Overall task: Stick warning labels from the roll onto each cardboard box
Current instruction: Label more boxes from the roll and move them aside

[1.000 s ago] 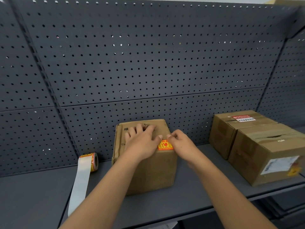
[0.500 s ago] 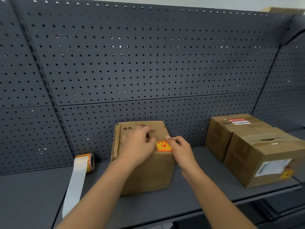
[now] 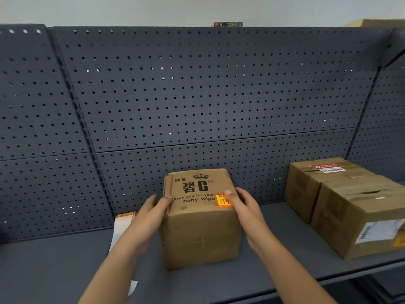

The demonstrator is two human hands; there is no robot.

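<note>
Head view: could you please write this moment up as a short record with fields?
Middle box: upright on the shelf, orange warning label on top
Left hand: grips its left side
Right hand: grips its right side, thumb on the label
Label roll: on the shelf, left of the box
Other boxes: two at the right

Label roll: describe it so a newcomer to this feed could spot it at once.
On the dark grey shelf below the pegboard wall, find the printed cardboard box in the middle. Just left of it, behind the left hand, sits the label roll. Unlike the brown boxes, it is small, orange-edged and trails a white paper strip toward the shelf's front.
</note>
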